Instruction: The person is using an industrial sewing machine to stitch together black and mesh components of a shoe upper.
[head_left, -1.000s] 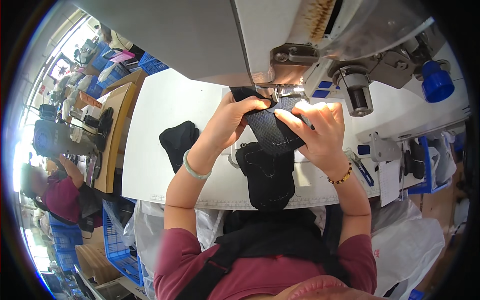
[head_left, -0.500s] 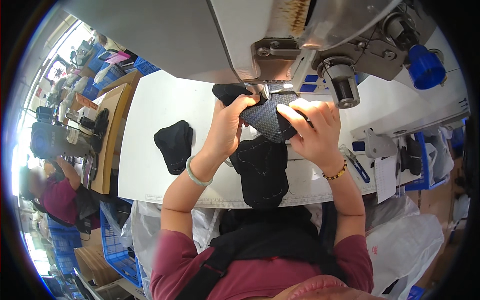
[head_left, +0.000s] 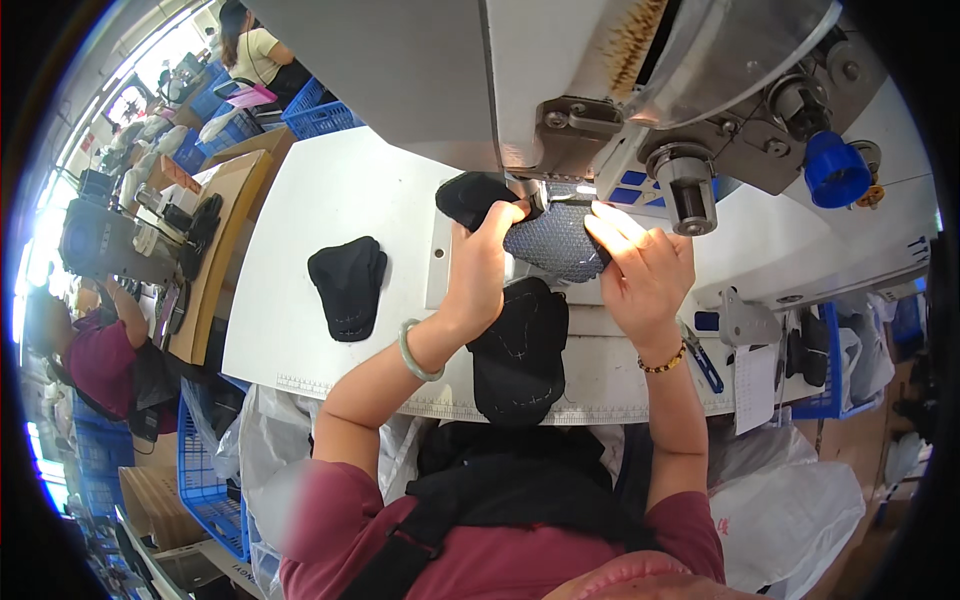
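Under the needle area of a sewing machine lies a grey, mesh-patterned fabric piece with black cloth at its left. My left hand pinches the piece at its left side, thumb on top close to the presser foot. At the opposite edge my right hand grips it, fingers laid along the rim and thumb lower down. A stack of black fabric pieces with pale stitch marks lies below the hands, reaching over the table's front edge. More black pieces lie to the left.
The white table has a ruler strip along its front edge. A blue-handled cutter lies right of my right wrist. Thread bobbins and a blue knob hang above right. Blue crates stand at the sides; two other people sit at left.
The view has shifted, bringing a second person in at the upper left. My right fingers have straightened along the fabric's edge. Both hands stay on the piece at the machine.
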